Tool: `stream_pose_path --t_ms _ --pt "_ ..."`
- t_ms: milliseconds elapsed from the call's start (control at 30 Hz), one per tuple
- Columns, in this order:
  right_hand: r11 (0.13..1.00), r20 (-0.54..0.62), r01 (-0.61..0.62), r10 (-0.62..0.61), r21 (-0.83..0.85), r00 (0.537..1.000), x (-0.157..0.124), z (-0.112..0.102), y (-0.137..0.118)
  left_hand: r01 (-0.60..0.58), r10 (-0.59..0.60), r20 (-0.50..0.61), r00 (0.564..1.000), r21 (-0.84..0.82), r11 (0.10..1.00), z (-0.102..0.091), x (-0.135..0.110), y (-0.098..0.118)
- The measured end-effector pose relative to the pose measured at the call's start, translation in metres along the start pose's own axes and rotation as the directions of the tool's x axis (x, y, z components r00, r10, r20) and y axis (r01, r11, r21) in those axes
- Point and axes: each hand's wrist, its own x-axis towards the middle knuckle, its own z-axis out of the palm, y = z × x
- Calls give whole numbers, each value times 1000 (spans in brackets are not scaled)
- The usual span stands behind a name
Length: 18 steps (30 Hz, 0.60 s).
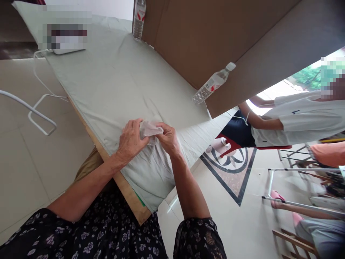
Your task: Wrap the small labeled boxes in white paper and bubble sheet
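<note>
Just above the cloth near the table's corner, my left hand (132, 139) is closed around one side of a small translucent whitish packet (151, 128), which looks like thin clear plastic. My right hand (169, 139) pinches the other side of it between thumb and fingers. The packet looks crumpled or folded along its top; whether anything is inside, I cannot tell. Below both hands lies the wrinkled pale cloth (107, 82) that covers the table.
A tall brown cardboard panel (185, 39) stands on the table, with a clear bottle (211, 86) leaning at its near end and another bottle (139, 19) at its far end. A person in a white shirt (302, 115) sits to the right. A white cable (40, 108) hangs at left.
</note>
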Motion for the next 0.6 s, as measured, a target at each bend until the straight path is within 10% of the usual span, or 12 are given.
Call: stream_pose_path --t_ms 367,600 --pt "893 188 280 -226 -351 956 -42 -6 16 -188 210 132 969 -164 968 -5 10 -23" --pt "901 64 283 -278 -327 958 -35 2 22 -182 246 182 952 -308 934 -16 9 -33"
